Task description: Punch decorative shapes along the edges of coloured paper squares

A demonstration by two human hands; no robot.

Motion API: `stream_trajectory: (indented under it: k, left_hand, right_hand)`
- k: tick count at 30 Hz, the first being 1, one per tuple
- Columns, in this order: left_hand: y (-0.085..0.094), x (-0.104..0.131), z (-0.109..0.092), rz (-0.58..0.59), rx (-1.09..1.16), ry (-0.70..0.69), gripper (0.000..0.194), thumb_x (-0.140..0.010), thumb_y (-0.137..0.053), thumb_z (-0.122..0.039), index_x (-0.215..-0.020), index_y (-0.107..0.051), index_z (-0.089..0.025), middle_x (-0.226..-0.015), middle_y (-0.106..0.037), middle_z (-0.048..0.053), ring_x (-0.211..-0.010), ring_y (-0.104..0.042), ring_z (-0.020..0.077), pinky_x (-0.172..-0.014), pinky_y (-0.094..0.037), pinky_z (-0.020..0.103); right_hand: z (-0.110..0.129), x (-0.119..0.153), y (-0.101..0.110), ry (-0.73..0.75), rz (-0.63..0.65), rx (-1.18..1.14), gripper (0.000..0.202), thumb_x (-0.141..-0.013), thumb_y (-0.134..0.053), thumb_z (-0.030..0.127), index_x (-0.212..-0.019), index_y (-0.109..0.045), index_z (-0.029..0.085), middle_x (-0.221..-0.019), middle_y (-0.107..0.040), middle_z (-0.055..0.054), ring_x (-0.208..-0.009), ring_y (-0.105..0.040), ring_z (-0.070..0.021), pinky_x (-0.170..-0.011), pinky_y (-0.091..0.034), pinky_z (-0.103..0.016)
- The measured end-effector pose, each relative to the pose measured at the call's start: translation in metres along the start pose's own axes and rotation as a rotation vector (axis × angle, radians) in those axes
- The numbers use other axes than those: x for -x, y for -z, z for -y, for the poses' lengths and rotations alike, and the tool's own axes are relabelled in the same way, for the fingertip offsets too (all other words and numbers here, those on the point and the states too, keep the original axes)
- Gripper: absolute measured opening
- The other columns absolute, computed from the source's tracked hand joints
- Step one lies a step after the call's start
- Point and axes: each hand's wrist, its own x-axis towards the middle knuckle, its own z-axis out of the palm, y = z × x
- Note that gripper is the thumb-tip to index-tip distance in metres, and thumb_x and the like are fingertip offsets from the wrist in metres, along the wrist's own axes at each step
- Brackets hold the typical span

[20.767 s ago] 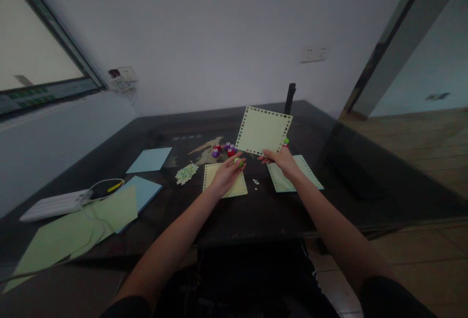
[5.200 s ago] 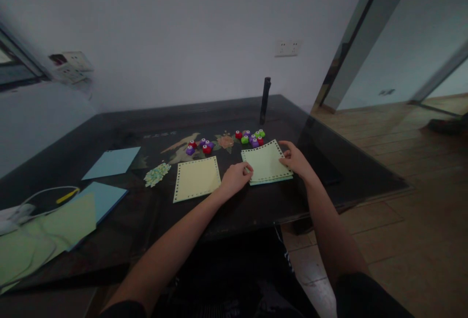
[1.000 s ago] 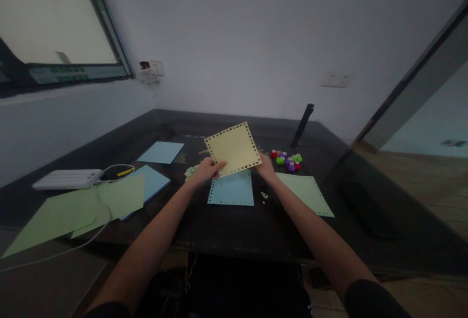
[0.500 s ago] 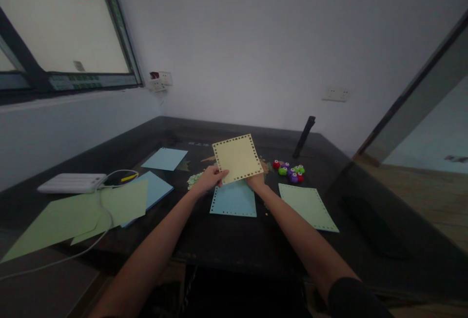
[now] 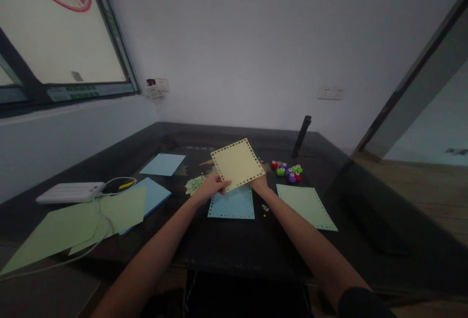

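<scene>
A square pale yellow paper (image 5: 237,163) with small holes punched along its edges is tilted above the table. My left hand (image 5: 211,185) pinches its lower left corner, thumb on top. My right hand (image 5: 259,183) is at its lower right edge, partly behind the sheet, so its fingers are hidden. Below lies a light blue paper (image 5: 232,206) with holes along its visible edges, its upper part covered. A pale green punched paper (image 5: 306,207) rests to the right of my right forearm. Tiny paper scraps (image 5: 265,208) lie between the blue sheet and that forearm.
Several small red, green and purple objects with big eyes (image 5: 288,172) sit at the right, near an upright black stick (image 5: 302,136). Leftward are a blue sheet (image 5: 164,164), large green sheets (image 5: 73,223), a white power bank (image 5: 71,192) and a cable (image 5: 106,219).
The yellow paper has turned slightly and tilted in my hands, its lower edge dropping a little. The whole view has shifted slightly. The other papers lie as before.
</scene>
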Motion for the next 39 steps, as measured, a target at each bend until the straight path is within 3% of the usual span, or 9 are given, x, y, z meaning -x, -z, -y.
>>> stream_trajectory:
  k: [3,6,9,13,18,22,30,39]
  left_hand:
    - [-0.013,0.000,-0.001,0.009,0.124,0.017,0.027,-0.069,-0.068,-0.037,-0.074,-0.058,-0.012,-0.047,-0.054,-0.003,-0.042,-0.049,0.0085,-0.045,-0.036,0.020]
    - [-0.027,-0.001,-0.009,0.027,0.232,0.009,0.027,-0.070,-0.068,-0.037,-0.073,-0.058,-0.011,-0.048,-0.055,-0.002,-0.042,-0.050,0.0077,-0.045,-0.037,0.019]
    - [-0.044,-0.004,-0.028,0.018,0.332,-0.027,0.027,-0.070,-0.069,-0.036,-0.076,-0.059,-0.011,-0.050,-0.057,-0.002,-0.044,-0.053,0.0085,-0.048,-0.042,0.020]
    - [-0.072,-0.007,-0.046,-0.072,0.381,-0.085,0.026,-0.072,-0.066,-0.036,-0.076,-0.061,-0.010,-0.055,-0.063,0.002,-0.050,-0.060,0.0118,-0.054,-0.049,0.022]
    - [-0.094,-0.005,-0.040,-0.094,0.313,-0.090,0.024,-0.074,-0.065,-0.034,-0.072,-0.064,-0.010,-0.057,-0.067,0.006,-0.055,-0.064,0.0154,-0.059,-0.053,0.026]
    - [-0.093,0.001,-0.034,-0.077,0.231,-0.052,0.024,-0.075,-0.064,-0.033,-0.072,-0.065,-0.010,-0.060,-0.069,0.007,-0.056,-0.065,0.0166,-0.061,-0.053,0.027]
    - [-0.093,0.007,-0.041,-0.081,0.068,-0.064,0.024,-0.078,-0.062,-0.032,-0.069,-0.066,-0.011,-0.057,-0.068,0.006,-0.053,-0.064,0.0173,-0.057,-0.052,0.027]
    - [-0.091,0.007,-0.040,-0.121,0.048,-0.061,0.019,-0.079,-0.060,-0.028,-0.075,-0.066,-0.010,-0.060,-0.069,0.006,-0.055,-0.065,0.0174,-0.057,-0.050,0.026]
  right_hand:
    - [0.005,0.014,0.028,-0.184,0.059,-0.218,0.023,-0.076,-0.055,0.022,-0.096,-0.063,0.017,-0.078,-0.068,-0.007,-0.069,-0.061,-0.0197,-0.067,-0.049,-0.034]
    - [0.017,0.038,0.058,-0.346,0.109,-0.466,0.033,-0.071,-0.062,0.029,-0.102,-0.060,0.017,-0.078,-0.066,-0.003,-0.048,-0.054,-0.0113,-0.045,-0.042,-0.025]
    - [0.035,0.062,0.084,-0.412,0.110,-0.649,0.042,-0.064,-0.071,0.031,-0.103,-0.062,0.018,-0.079,-0.064,-0.001,-0.048,-0.053,-0.0084,-0.045,-0.042,-0.022]
    - [0.051,0.080,0.102,-0.491,0.074,-0.901,0.041,-0.065,-0.074,0.033,-0.103,-0.063,0.021,-0.087,-0.064,-0.001,-0.063,-0.061,-0.0105,-0.065,-0.053,-0.027]
    - [0.050,0.088,0.102,-0.542,0.031,-1.029,0.036,-0.067,-0.074,0.035,-0.098,-0.064,0.020,-0.090,-0.065,-0.003,-0.068,-0.065,-0.0126,-0.076,-0.055,-0.032]
    - [0.049,0.090,0.098,-0.526,0.035,-1.037,0.035,-0.067,-0.074,0.033,-0.098,-0.064,0.021,-0.093,-0.066,-0.004,-0.070,-0.067,-0.0145,-0.075,-0.056,-0.033]
    - [0.048,0.094,0.091,-0.545,0.033,-1.045,0.035,-0.065,-0.076,0.029,-0.095,-0.065,0.016,-0.092,-0.068,-0.007,-0.072,-0.068,-0.0162,-0.075,-0.056,-0.032]
    - [0.046,0.094,0.091,-0.555,0.024,-1.084,0.034,-0.063,-0.078,0.027,-0.093,-0.066,0.016,-0.089,-0.069,-0.005,-0.071,-0.069,-0.0163,-0.075,-0.055,-0.031]
